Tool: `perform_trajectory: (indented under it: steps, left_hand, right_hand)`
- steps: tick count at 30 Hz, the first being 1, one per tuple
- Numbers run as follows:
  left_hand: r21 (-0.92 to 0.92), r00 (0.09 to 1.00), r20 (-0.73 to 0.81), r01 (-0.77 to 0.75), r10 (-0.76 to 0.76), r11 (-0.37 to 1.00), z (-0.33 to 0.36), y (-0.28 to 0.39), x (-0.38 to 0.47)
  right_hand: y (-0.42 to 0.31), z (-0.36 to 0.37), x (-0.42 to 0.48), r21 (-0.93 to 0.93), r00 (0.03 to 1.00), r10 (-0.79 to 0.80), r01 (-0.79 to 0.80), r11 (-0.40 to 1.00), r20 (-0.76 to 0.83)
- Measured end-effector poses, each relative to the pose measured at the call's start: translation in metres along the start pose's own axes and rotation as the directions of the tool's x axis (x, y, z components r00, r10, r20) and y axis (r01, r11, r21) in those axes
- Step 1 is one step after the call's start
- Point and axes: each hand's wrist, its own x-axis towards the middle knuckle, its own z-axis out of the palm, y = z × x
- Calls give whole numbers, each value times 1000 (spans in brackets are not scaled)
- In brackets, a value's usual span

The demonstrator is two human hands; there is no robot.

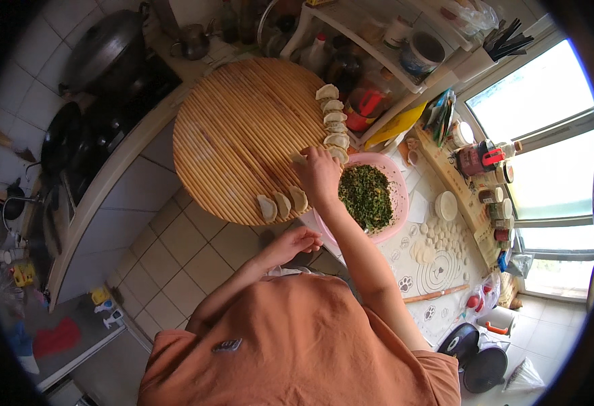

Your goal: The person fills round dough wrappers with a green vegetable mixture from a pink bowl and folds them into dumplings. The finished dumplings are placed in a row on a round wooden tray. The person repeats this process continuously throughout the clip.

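Observation:
My right hand (321, 173) is over the right edge of a round slatted tray (246, 132), with its fingers around a pale dumpling (298, 159), partly covered by the hand. A row of several folded dumplings (335, 117) runs along the tray's rim just beyond it. Nearer to me, three more dumplings (282, 205) lie on the tray's lower edge. Below the tray my left hand (297, 242) hovers empty, its fingers loosely bent. Under my right forearm stands a pink basin (402, 195) of chopped green filling (365, 198).
On the patterned mat (398, 261) at right lie dough pieces (441, 233), flat wrappers (422, 252) and a rolling pin (436, 293). Jars (500, 208) line the windowsill. A shelf rack (373, 45) rises behind the tray; a lidded wok (106, 51) sits on the stove.

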Motion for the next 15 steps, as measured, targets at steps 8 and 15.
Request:
perform_trajectory:
  steps: [8,15]
  left_hand:
    - [-31,1000,18,1,0,1000,-11,-2,-4]
    - [-57,996,47,72,-69,996,2,5,9]
  right_hand:
    - [1,15,-12,-154,998,-61,59,986,-6]
    - [4,-24,-39,67,923,-52,83,994,-381]
